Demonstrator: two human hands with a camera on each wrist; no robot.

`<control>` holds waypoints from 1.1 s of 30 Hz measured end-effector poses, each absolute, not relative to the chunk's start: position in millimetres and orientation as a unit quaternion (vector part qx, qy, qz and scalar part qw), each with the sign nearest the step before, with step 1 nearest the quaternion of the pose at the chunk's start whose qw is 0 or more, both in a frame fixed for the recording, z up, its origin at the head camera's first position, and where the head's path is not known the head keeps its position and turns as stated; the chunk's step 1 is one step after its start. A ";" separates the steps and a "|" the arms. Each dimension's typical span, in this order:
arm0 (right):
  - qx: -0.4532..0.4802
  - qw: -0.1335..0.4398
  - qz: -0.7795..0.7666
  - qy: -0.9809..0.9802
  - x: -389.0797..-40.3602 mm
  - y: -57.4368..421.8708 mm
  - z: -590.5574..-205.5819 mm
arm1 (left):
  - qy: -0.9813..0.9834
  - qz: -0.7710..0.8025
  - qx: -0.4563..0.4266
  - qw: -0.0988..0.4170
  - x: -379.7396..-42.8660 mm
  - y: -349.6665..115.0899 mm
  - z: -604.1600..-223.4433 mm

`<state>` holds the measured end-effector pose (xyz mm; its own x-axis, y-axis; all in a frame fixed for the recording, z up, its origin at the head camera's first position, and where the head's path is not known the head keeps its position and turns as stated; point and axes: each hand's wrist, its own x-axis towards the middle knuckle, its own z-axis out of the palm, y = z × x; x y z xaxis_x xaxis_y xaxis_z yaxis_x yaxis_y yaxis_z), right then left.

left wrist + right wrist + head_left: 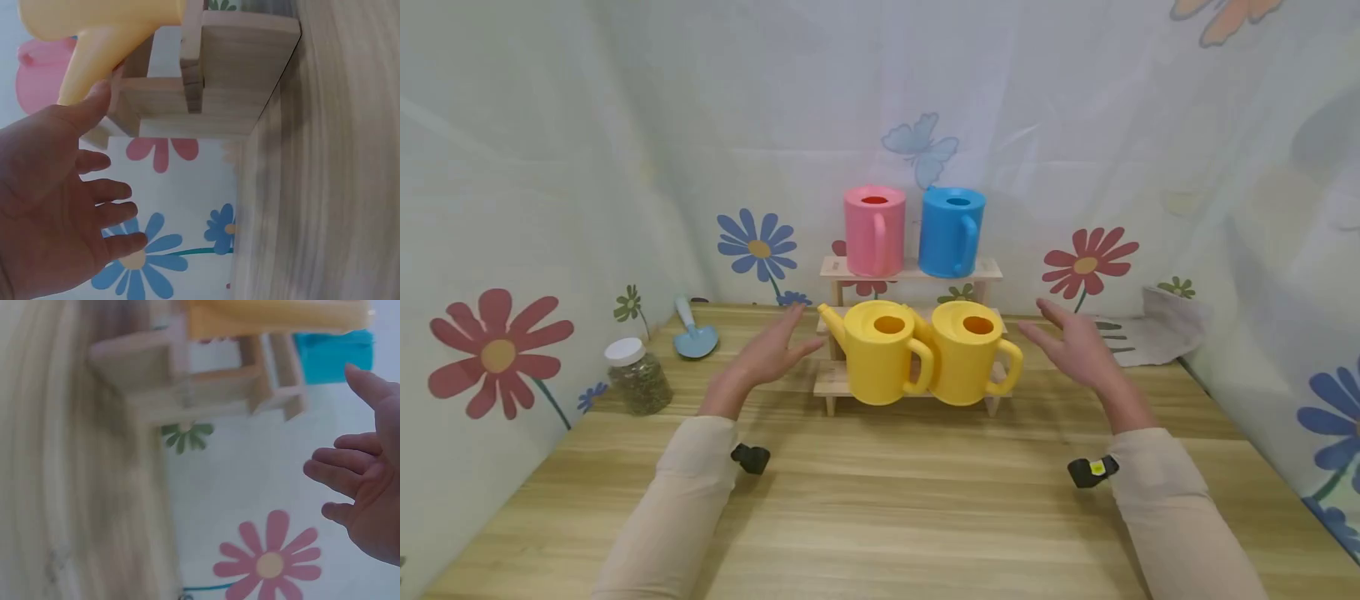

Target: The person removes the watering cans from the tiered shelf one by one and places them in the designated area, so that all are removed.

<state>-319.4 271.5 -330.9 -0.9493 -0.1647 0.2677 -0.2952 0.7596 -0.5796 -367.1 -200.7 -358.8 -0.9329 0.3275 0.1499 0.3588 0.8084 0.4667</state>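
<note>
Two yellow watering cans stand side by side on the lowest step of a small wooden stand [913, 271]: the left yellow watering can [876, 358] and the right yellow watering can [962, 358]. On its top step are a pink watering can [861, 233] and a blue watering can [942, 237]. My left hand [767, 350] is beside the left can's spout, fingers extended, holding nothing. In the left wrist view the thumb of that left hand [56, 206] appears close to the spout; contact is unclear. To the right of the cans, my right hand [1078, 346] has its fingers spread and holds nothing.
At the left of the wooden table [910, 500] are a jar with a white lid [640, 383] and a light-blue hand trowel [696, 340]. A grey cloth [1165, 333] and a fork-like tool [1112, 333] lie at the back right. A flowered curtain hangs behind.
</note>
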 end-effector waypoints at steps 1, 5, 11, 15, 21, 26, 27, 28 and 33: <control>0.126 0.115 0.339 -0.925 -317.2 270.3 -327.5 | -0.946 -0.265 -0.182 0.027 -367.7 -199.2 -360.4; 0.134 0.130 0.376 -0.908 -305.6 264.6 -311.5 | -0.931 -0.308 -0.197 0.023 -369.2 -194.4 -365.8; 0.151 0.094 0.368 -0.913 -291.5 255.7 -294.6 | -0.916 -0.338 -0.216 0.033 -370.9 -188.8 -370.9; 0.170 0.059 0.367 -0.912 -289.3 250.8 -293.5 | -0.893 -0.376 -0.244 0.030 -372.1 -184.9 -375.2; 0.197 0.054 0.358 -0.911 -293.9 243.4 -303.8 | -0.850 -0.463 -0.251 0.008 -370.2 -176.7 -379.9; 0.211 0.058 0.340 -0.914 -294.2 238.3 -304.8 | -0.850 -0.470 -0.232 0.049 -377.0 -172.3 -387.4; 0.210 0.059 0.337 -0.916 -294.0 238.2 -304.6 | -0.849 -0.473 -0.228 0.054 -376.6 -170.6 -387.4; 0.209 0.058 0.336 -0.917 -293.8 238.0 -304.3 | -0.846 -0.482 -0.223 0.054 -376.3 -169.0 -387.3; 0.195 0.033 0.345 -0.918 -293.9 238.3 -304.5 | -0.803 -0.562 -0.198 0.016 -375.1 -163.3 -388.5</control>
<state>-293.9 238.3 -304.5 -0.9217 -0.3356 0.1944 -0.3805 0.6858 -0.6204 -375.1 -163.3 -388.5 -0.9210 0.3004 0.2481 0.3358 0.2890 0.8965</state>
